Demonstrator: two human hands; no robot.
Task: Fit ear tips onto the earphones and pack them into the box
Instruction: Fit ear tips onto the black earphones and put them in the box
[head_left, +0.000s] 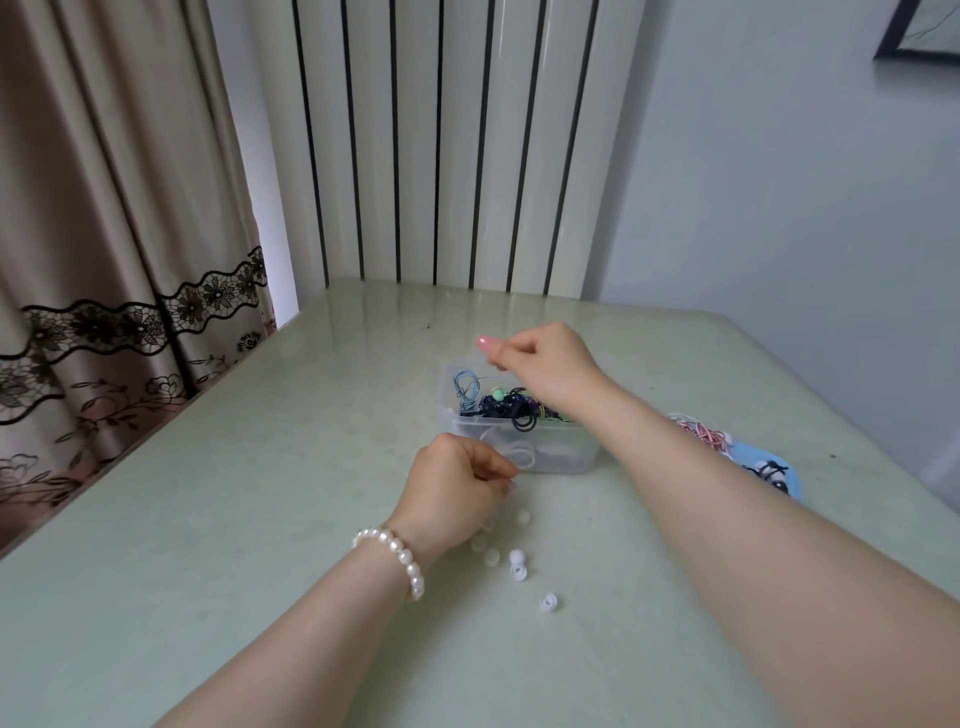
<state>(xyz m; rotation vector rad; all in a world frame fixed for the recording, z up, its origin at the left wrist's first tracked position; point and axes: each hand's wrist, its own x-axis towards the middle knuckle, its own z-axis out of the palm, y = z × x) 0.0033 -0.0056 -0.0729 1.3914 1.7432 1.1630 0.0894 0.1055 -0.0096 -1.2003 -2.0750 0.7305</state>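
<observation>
A clear plastic box (582, 457) stands mid-table and holds tangled earphones (501, 405) with blue and dark cables. My right hand (545, 364) hovers over the box with its fingers curled. It seems to pinch a thin blue cable that runs up from the tangle. My left hand (457, 488) lies curled on the table just in front of the box. Its fingertips pinch a white earphone cable (519, 454) that loops beside the box wall. Several white ear tips (518, 564) lie loose on the table near my left wrist.
A blue lid (779, 480) with dark earphones on it lies right of the box, partly behind my right forearm. A pink and white cable bundle (701, 434) sits beside it. The pale green table (260, 519) meets a curtain at the left and a radiator behind.
</observation>
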